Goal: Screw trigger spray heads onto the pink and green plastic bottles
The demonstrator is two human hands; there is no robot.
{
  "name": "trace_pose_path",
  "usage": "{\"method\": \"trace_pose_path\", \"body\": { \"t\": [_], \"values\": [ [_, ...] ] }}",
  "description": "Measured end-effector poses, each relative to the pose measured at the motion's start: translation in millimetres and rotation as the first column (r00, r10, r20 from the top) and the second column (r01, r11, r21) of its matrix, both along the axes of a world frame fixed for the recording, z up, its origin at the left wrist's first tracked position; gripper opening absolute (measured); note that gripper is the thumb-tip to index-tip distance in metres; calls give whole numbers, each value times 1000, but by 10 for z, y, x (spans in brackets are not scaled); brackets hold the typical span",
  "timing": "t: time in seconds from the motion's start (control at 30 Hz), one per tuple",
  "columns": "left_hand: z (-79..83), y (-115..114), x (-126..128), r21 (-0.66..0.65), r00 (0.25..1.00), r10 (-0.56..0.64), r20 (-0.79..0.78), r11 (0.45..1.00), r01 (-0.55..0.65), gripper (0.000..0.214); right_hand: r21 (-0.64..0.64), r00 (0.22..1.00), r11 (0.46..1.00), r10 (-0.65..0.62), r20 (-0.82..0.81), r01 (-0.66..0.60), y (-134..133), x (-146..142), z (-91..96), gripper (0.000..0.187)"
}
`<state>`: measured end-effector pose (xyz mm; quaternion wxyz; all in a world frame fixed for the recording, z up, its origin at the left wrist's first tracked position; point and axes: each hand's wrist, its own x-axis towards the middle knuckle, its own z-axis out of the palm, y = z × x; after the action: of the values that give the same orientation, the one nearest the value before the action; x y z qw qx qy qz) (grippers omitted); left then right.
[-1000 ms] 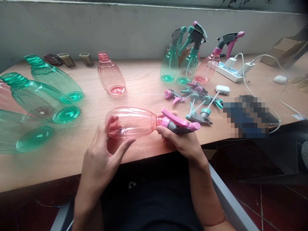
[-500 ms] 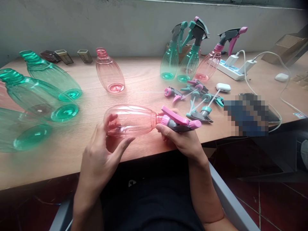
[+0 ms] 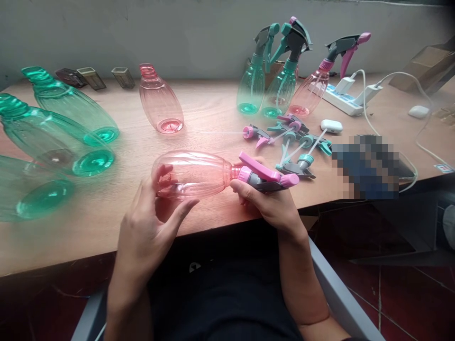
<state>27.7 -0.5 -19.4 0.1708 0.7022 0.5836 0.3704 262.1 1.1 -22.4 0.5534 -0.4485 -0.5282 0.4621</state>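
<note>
A clear pink spray bottle (image 3: 194, 175) lies sideways in the air above the near table edge, its base to the left. My left hand (image 3: 151, 215) wraps round the base end, fingers behind it and thumb along the lower side. At the bottle's neck sits a pink and grey trigger sprayer (image 3: 265, 176), its collar against the threads. My right hand (image 3: 266, 201) grips the sprayer's collar and neck, thumb in front, other fingers mostly hidden behind. Just beyond that hand lies a pile of loose trigger sprayers (image 3: 293, 139) in pink, green and grey.
Several green bottles (image 3: 74, 111) without sprayers stand at the left, and one pink bottle (image 3: 161, 102) at the back. Bottles with sprayers fitted (image 3: 280, 90) stand back right. Beside them are a white power strip (image 3: 344, 99), cables, an earbud case (image 3: 331, 126) and a blurred-out object (image 3: 366, 166).
The view has shifted slightly, so the table things sit a little higher in the picture. Both hands keep the same hold on the bottle and sprayer.
</note>
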Motion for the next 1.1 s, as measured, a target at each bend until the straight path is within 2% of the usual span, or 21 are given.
{"method": "trace_pose_path", "body": {
  "t": [0.83, 1.1],
  "values": [
    [9, -13, 11, 9, 1000, -7, 4, 1000, 7, 76, 21, 999, 1000, -18, 50, 17, -9, 19, 14, 37],
    [13, -3, 11, 16, 1000, -7, 3, 1000, 7, 76, 55, 1000, 998, -8, 0, 8, -5, 14, -4, 36]
  ]
}}
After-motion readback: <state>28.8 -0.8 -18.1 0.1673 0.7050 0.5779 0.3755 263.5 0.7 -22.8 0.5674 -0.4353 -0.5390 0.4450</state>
